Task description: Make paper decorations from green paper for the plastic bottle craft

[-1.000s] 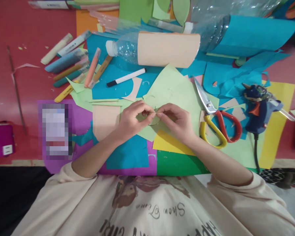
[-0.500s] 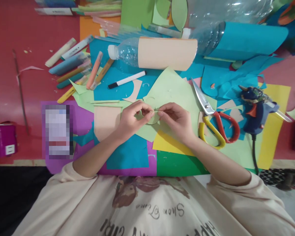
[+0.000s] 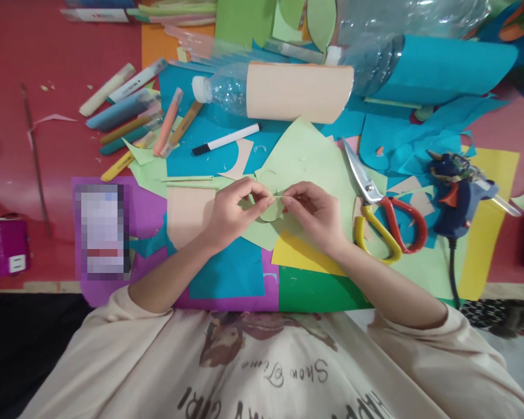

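Note:
My left hand (image 3: 241,210) and my right hand (image 3: 315,209) meet fingertip to fingertip, both closed in a pinch. Between them runs a small, thin piece of light green paper (image 3: 278,196), mostly hidden by the fingers. Under the hands lies a large light green paper sheet (image 3: 303,152) with a dark curved line showing below the fingertips. A peach paper piece (image 3: 187,212) is beside my left wrist. To the right of my right hand rest open scissors (image 3: 369,192) with one yellow and one red handle.
A peach-wrapped plastic bottle (image 3: 299,92) and a blue-wrapped bottle (image 3: 454,68) lie beyond the hands. A glue gun (image 3: 458,192) with its cord sits at right. Markers (image 3: 122,110) and a blurred phone (image 3: 101,230) are at left. A black-capped pen (image 3: 226,139) lies ahead.
Both hands keep almost the same pinch and place. The view has shifted very slightly; nothing else visibly moves.

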{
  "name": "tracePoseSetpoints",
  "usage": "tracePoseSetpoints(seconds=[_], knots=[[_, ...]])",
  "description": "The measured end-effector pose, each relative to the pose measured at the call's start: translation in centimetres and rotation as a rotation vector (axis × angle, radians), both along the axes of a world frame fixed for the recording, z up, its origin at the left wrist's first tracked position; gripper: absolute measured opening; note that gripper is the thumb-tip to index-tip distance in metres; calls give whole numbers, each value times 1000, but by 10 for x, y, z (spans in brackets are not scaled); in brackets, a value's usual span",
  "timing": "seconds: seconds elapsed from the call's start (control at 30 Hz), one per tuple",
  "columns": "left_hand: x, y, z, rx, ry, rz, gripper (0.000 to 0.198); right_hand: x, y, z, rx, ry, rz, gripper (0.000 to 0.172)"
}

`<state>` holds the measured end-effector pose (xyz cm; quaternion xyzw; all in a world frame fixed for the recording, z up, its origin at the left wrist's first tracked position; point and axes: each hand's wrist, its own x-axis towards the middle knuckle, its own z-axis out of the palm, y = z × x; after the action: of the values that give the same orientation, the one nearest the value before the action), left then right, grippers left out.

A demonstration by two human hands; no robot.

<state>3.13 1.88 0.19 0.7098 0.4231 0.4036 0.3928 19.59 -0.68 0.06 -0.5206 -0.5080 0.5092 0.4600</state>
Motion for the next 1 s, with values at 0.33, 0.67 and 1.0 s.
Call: tracePoseSetpoints(seconds=[0.33, 0.67, 1.0], knots=[[1, -1, 3, -82, -13, 19, 22, 0, 0, 0, -17, -2, 8, 15], [0, 2, 3, -230, -127, 80, 16, 6, 3, 0, -82, 209, -111, 33], [0, 0, 2, -258, -121, 44, 21, 2, 0, 1, -3, -19, 6, 28]])
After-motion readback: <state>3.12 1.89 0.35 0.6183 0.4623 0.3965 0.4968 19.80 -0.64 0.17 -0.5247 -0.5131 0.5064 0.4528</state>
